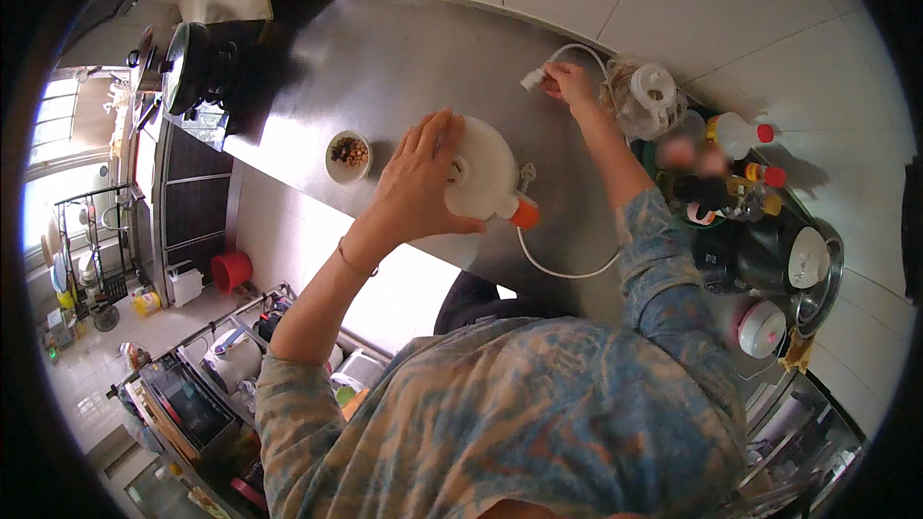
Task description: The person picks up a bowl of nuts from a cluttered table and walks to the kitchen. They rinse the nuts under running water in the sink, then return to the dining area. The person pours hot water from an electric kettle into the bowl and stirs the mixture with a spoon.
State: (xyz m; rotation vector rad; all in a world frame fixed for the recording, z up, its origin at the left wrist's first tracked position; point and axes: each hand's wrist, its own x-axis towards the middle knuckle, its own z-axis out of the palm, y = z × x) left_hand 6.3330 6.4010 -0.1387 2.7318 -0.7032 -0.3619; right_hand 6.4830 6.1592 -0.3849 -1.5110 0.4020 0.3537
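Note:
A white round kitchen appliance (490, 151) with an orange-tipped handle (524, 214) stands on the steel counter. My left hand (425, 173) lies across its lid, fingers towards the far rim and thumb spread along the near side. Farther back and to the right, my right hand (570, 85) pinches a white cord connector (532, 79), held apart from the appliance. Its white cable (580, 47) loops back towards the wall. Left of the appliance sits a small white bowl (348, 177) with mixed beans or nuts (350, 151). Another white fitting (528, 173) shows beside the appliance, partly hidden.
Clear plastic containers (652, 97) and several bottles (732, 133) crowd the right side. Nearer me are a dark appliance (750, 256) and a white lidded container (761, 329). A white cord (566, 275) curves near the counter's front. A stove with a pan (184, 68) is at left.

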